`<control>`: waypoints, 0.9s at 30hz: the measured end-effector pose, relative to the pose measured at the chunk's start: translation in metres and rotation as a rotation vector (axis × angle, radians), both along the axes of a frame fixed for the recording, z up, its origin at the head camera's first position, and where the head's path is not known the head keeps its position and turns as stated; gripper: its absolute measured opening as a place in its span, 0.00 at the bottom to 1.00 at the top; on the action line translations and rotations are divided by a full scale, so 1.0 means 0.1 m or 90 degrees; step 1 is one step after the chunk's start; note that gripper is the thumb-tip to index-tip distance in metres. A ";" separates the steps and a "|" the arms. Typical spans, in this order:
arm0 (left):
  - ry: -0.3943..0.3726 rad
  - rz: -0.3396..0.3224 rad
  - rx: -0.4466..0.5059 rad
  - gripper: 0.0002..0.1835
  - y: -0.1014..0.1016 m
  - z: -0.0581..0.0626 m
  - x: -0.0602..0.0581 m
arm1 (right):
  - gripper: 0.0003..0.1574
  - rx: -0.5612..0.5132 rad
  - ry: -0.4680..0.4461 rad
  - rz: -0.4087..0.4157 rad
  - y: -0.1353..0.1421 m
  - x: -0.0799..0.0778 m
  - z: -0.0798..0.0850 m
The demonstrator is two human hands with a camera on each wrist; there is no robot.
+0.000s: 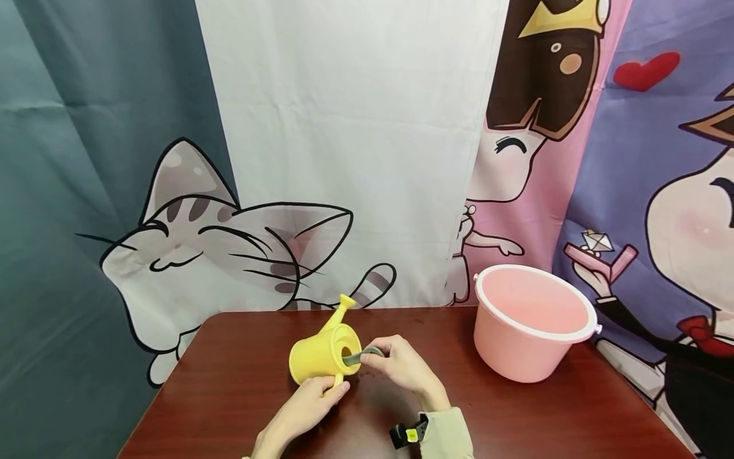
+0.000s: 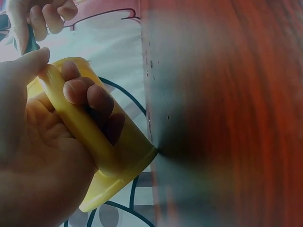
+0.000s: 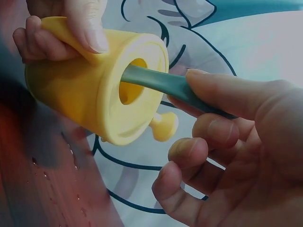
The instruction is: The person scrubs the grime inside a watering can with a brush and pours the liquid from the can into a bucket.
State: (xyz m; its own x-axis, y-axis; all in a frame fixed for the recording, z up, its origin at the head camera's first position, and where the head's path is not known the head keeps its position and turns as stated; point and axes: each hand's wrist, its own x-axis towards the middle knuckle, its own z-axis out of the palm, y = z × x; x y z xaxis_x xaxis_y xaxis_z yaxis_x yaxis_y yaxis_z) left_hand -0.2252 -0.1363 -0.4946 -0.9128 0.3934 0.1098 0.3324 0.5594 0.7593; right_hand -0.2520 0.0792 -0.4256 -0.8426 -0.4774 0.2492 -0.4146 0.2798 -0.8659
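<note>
A yellow toy watering can (image 1: 315, 357) is tilted over the table, its round opening facing the right hand and its spout pointing up and away. My left hand (image 1: 306, 405) grips the can by its handle, fingers curled through it in the left wrist view. Between thumb and forefinger, my right hand (image 1: 408, 370) pinches a grey-green handled tool (image 3: 161, 81). One end of that tool goes into the can's opening and is hidden inside. The right hand's other fingers are loosely bent, apart from the can.
A pink bucket (image 1: 530, 338) with a white rim stands at the table's back right. Water drops (image 3: 46, 175) dot the brown table (image 1: 229, 382). Behind the table hangs a cartoon-printed curtain (image 1: 355, 127).
</note>
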 end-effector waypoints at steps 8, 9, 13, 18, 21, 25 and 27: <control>-0.019 0.002 0.009 0.21 0.01 0.00 0.02 | 0.08 0.026 0.012 -0.003 0.01 -0.14 -0.22; -0.016 0.003 0.009 0.21 0.01 0.00 0.02 | 0.08 0.027 0.015 0.000 0.01 -0.14 -0.22; 0.007 0.005 0.006 0.21 0.01 -0.01 0.02 | 0.08 0.029 0.019 0.010 -0.03 -0.12 -0.23; 0.010 0.004 0.007 0.21 0.02 -0.04 0.04 | 0.07 0.029 0.007 0.011 -0.06 -0.09 -0.25; 0.014 0.002 0.003 0.21 0.03 -0.04 0.03 | 0.07 0.039 0.011 0.006 -0.08 -0.09 -0.26; 0.015 0.001 0.002 0.21 0.03 0.00 0.02 | 0.07 0.057 0.031 -0.005 -0.11 -0.11 -0.25; 0.013 0.001 0.003 0.21 0.02 0.01 0.02 | 0.07 0.064 0.039 -0.008 -0.12 -0.11 -0.25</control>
State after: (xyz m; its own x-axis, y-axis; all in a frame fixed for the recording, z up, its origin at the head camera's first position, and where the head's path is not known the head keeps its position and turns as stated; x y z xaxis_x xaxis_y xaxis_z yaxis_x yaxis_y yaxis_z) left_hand -0.2231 -0.1339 -0.4932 -0.9113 0.3907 0.1301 0.3465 0.5567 0.7550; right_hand -0.2634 0.0674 -0.4505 -0.8336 -0.4915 0.2520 -0.4615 0.3690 -0.8067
